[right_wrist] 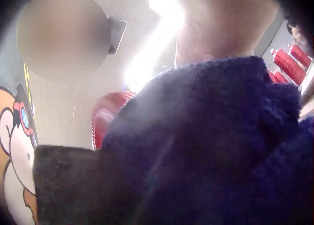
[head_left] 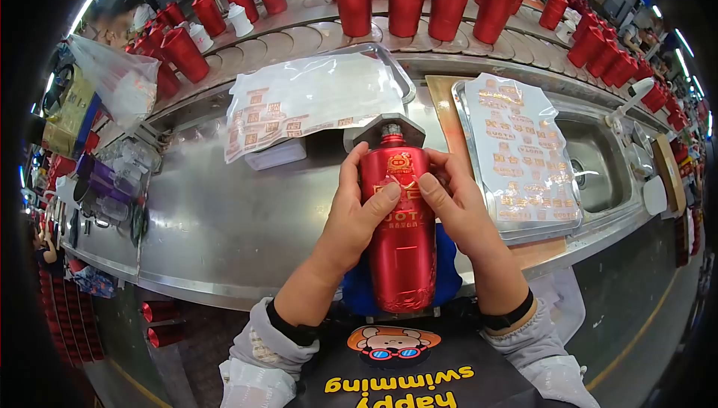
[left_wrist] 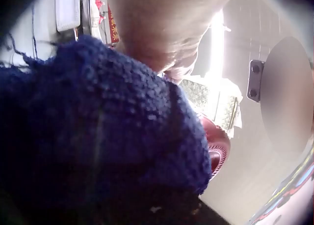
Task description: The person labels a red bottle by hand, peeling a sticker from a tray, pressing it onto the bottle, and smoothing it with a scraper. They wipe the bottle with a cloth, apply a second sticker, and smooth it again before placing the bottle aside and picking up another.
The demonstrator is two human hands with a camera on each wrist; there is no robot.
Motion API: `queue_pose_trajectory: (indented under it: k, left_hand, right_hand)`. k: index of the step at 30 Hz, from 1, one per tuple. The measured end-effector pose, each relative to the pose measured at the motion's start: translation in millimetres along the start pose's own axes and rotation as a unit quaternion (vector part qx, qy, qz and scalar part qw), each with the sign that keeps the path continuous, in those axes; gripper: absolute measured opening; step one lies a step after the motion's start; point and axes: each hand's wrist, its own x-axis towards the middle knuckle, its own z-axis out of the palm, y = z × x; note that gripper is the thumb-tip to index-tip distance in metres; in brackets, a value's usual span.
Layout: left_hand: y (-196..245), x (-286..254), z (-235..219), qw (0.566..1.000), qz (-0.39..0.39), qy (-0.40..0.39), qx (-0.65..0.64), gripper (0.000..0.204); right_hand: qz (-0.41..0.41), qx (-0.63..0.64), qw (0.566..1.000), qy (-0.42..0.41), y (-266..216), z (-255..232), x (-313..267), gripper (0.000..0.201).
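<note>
As the left hand and right hand gripped the red bottle above the blue cloth, printed sheets lay on trays beyond and rightward. The cloth blocked much of both wrist views, which showed the ridged bottle base hidden from the head view.

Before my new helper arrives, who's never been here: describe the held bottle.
Find the near edge of the steel bench. There, the left hand and right hand grip a red bottle with gold print. Its neighbours, the red bottles behind, stand on the conveyor instead.
</note>
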Motion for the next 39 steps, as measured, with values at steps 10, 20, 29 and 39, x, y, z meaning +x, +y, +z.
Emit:
queue_pose_trajectory:
  k: [10, 20, 29, 39]
  left_hand:
    - [-4.7, 1.7, 1.7, 0.999, 0.004, 0.005, 0.048, 0.083]
    - [-1.9, -7.4, 1.4, 0.999, 0.020, -0.032, -0.027, 0.076]
    - [-2.1, -7.4, 3.9, 0.998, 0.016, -0.027, -0.053, 0.076]
    - [-1.8, -9.7, 5.8, 0.997, 0.008, -0.023, -0.074, 0.073]
  right_hand:
    - [0.013, 0.026, 1.000, -0.009, -3.4, -1.1, -1.7, 0.064]
    - [-0.012, -0.014, 1.000, 0.001, -5.4, 1.9, -1.5, 0.071]
    - [0.004, 0.002, 1.000, -0.003, 1.4, -3.5, -1.4, 0.066]
    - [0.027, 0.046, 0.999, -0.002, -2.4, -3.8, -3.4, 0.070]
